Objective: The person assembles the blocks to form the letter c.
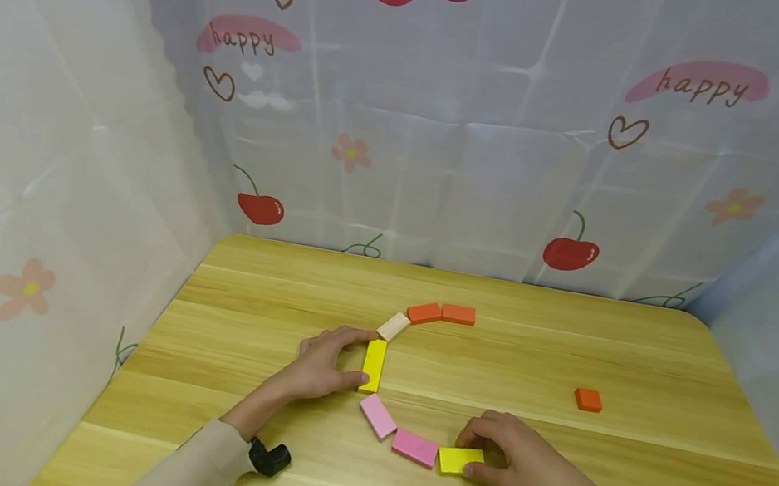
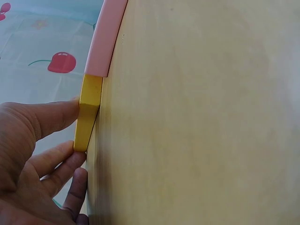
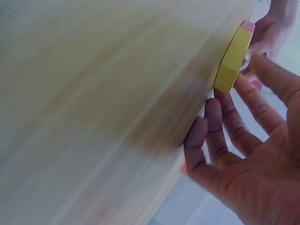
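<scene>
Flat blocks lie in a curved line on the wooden table. My left hand [image 1: 320,365] pinches a yellow block [image 1: 374,365] on the left side of the curve, thumb near its lower end and forefinger at its upper end. At the lower right end of the line, my right hand [image 1: 524,463] pinches another yellow block [image 1: 458,461] between thumb and fingers. A dark pink block [image 1: 415,448] sits against that yellow one, and a light pink block [image 1: 378,417] links up towards the left yellow block. A pale wood block [image 1: 394,326] adjoins the left block's upper end.
Two orange blocks, a left one [image 1: 424,313] and a right one [image 1: 459,314], form the curve's far end. A separate small orange block [image 1: 588,400] lies on the right of the table [image 1: 264,275]. Printed curtains [image 1: 399,177] hang behind and at both sides.
</scene>
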`<state>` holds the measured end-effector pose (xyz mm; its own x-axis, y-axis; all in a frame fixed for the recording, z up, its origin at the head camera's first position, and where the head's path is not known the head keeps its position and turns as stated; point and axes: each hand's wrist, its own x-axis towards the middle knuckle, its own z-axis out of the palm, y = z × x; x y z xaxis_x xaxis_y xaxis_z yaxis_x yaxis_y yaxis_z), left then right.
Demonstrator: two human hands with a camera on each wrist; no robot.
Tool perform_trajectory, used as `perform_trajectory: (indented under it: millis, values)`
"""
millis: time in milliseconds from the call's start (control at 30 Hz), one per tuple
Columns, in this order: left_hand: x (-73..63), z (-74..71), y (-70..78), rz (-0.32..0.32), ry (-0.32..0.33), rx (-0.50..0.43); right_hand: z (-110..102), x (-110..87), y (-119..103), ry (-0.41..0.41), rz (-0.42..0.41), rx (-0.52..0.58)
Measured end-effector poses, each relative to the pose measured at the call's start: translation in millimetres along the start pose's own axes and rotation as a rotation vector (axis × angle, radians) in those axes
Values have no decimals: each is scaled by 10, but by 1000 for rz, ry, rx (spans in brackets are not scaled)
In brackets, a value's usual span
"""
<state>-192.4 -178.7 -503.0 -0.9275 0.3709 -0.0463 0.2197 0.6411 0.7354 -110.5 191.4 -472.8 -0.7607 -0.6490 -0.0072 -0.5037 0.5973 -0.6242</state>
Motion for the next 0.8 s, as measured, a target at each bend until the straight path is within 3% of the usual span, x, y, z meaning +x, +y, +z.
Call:
perform_trajectory:
  millis: [267, 567, 700, 800]
  values:
    - [-1, -6, 0, 0, 0, 0, -214, -216, 238, 69, 102, -9]
    - [3, 12, -18, 2, 4, 4, -602, -455, 716, 334, 146, -112]
    - [7, 11, -21, 3, 4, 6, -739, -534, 915, 384, 210, -149]
    - [13, 8, -22, 7, 3, 4, -806, -581, 1039, 373, 279, -149]
